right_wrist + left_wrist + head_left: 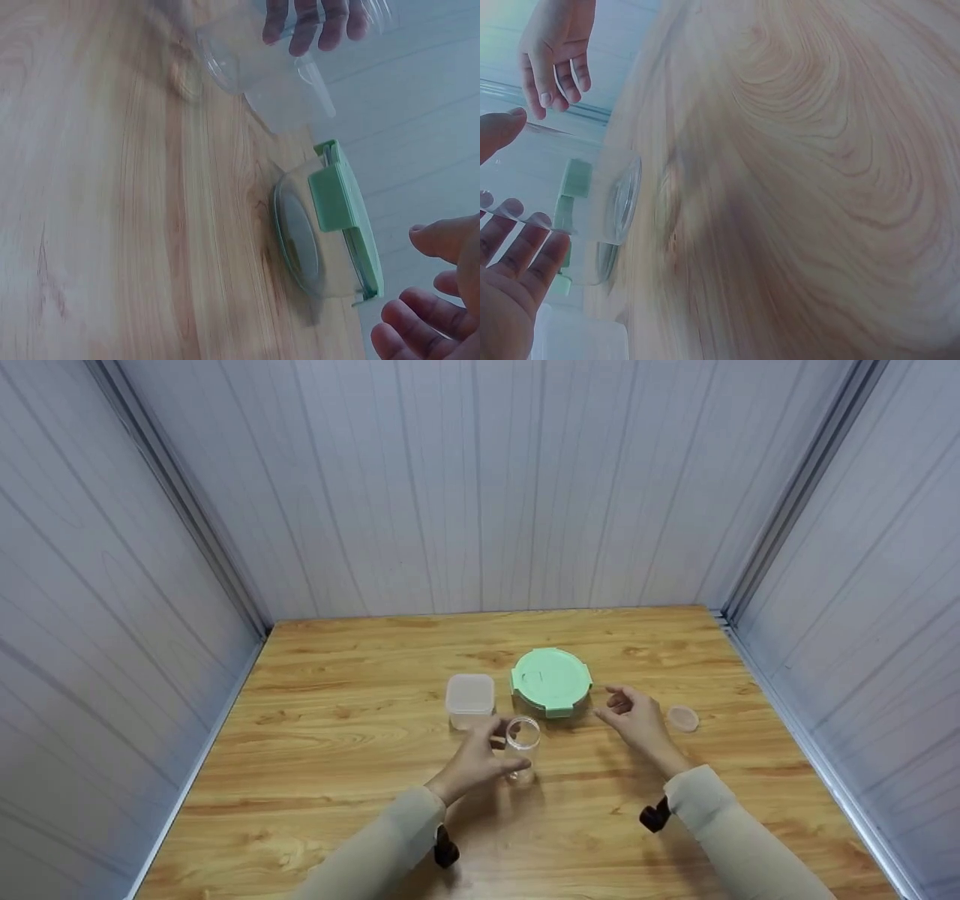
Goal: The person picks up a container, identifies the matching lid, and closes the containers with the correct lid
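My left hand [474, 763] grips a clear round jar [523, 754] from its left side, thumb on the near side and fingers on the far side. The jar is upright with its mouth uncovered. In the left wrist view the fingers show against the clear wall, and the base is close over the wooden table. My right hand [639, 724] hovers with loosely bent fingers and nothing in them, just right of a round glass container [330, 225] with a green clip lid [553, 679]. A small translucent round lid [682, 718] lies to the right of that hand.
A frosted square container [470, 695] stands behind the left hand, left of the green-lidded one. Pale panel walls [480, 487] enclose the wooden table [337, 810] at the back and both sides.
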`<state>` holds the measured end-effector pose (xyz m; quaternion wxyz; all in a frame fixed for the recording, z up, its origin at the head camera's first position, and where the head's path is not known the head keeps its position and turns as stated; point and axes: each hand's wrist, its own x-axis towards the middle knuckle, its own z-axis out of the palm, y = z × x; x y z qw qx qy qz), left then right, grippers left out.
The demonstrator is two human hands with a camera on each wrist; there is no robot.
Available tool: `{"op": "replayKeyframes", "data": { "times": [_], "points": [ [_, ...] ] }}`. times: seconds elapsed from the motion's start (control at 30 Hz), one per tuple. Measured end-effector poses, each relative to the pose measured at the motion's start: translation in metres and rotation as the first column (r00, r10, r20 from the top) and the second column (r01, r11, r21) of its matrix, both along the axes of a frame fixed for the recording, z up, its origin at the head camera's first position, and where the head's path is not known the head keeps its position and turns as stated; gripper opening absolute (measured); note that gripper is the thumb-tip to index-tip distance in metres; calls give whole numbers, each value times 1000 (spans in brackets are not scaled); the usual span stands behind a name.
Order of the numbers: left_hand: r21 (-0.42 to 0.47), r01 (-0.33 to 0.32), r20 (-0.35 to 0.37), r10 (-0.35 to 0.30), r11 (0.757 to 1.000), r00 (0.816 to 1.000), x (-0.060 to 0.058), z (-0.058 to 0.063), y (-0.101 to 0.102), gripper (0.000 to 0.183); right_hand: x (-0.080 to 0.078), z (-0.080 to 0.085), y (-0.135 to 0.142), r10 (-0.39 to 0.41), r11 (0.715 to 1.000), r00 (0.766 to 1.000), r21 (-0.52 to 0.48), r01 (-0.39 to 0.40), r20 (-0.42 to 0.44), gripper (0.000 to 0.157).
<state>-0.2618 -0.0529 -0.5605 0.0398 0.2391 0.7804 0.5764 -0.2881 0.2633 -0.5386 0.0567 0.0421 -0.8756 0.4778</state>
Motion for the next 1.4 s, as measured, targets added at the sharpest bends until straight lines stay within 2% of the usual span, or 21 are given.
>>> {"op": "replayKeyframes", "data": {
  "times": [0.3,0.8,1.13,1.4],
  "points": [
    [13,8,25,-9,1000,1000,-2,-6,1,66,-3,-2,13,-46,999,999,15,46,10,51],
    [11,36,58,-36,999,998,1,-11,3,63,-2,3,31,-66,997,997,45,64,38,57],
    [-16,23,103,-21,1000,994,4,-14,3,63,-4,4,42,-122,989,991,85,117,55,60],
    [0,25,117,-25,1000,993,4,-16,4,61,-3,1,54,-120,991,991,71,115,64,63]
  ]
}}
